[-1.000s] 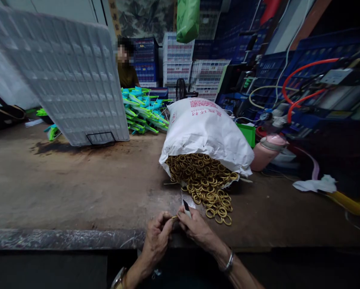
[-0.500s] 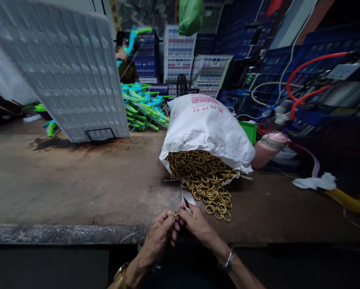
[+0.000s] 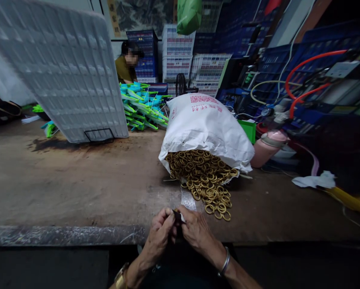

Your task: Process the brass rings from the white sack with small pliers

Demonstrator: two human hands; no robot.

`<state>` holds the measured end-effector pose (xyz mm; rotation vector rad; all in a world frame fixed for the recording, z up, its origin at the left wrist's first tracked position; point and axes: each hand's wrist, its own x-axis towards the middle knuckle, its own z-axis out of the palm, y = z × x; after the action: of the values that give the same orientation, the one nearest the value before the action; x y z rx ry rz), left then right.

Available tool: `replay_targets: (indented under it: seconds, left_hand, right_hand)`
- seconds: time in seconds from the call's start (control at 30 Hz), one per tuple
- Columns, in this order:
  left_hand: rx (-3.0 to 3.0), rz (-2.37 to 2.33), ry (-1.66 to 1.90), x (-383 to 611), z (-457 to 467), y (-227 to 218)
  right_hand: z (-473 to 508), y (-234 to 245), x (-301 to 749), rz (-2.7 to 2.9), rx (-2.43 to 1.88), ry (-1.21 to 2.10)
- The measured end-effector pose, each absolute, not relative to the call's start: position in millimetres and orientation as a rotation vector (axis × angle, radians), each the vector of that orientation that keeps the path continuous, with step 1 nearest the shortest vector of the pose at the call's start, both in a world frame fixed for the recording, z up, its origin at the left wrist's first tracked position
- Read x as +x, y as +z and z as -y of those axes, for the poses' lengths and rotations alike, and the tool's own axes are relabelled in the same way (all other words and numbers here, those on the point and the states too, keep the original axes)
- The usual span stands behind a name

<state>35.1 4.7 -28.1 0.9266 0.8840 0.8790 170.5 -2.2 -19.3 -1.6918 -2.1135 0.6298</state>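
My left hand [image 3: 162, 228] is closed at the table's front edge, thumb and fingers pinching a small brass-coloured ring [image 3: 176, 210], mostly hidden by the fingers. My right hand [image 3: 198, 228] is closed around a small knife [image 3: 178, 217]; its dark blade points left against the ring, and a pale bit of the handle shows. Both hands are almost touching. Just beyond them, a heap of brass-coloured rings [image 3: 211, 192] spills out of the mouth of a white woven sack [image 3: 205, 128] lying on its side.
On the wooden table [image 3: 107, 180] a white ribbed plastic panel [image 3: 77, 76] leans in a black wire stand. Green and blue plastic pieces [image 3: 144, 108] are piled behind it, near another person [image 3: 125, 68]. A pink bottle [image 3: 268, 148] and red hoses [image 3: 297, 76] are to the right.
My right hand has turned the knife, so its blade swings from pointing up and away down to the ring between my hands. The person behind has lowered the green-and-blue piece out of sight.
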Motion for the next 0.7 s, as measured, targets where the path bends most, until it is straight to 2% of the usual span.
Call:
replay_targets:
  seconds: [0.27,0.4,0.53,0.7]
  left_hand:
    - [0.890,-0.824,0.792,33,6,-13]
    - [0.787,-0.710,0.823,34,9,-7]
    - [0.642,-0.775,0.891,30,2,-20]
    - [0.492,-0.749,0.894,27,-2,-29]
  right_hand:
    - [-6,-24,175,2.149,-1.859,0.684]
    - [-17,-25,181,2.074,-1.942,0.443]
    - [-30,-15,196,1.910,-2.045,0.170]
    - [-44,-5,201,1.936,-2.176,0.054]
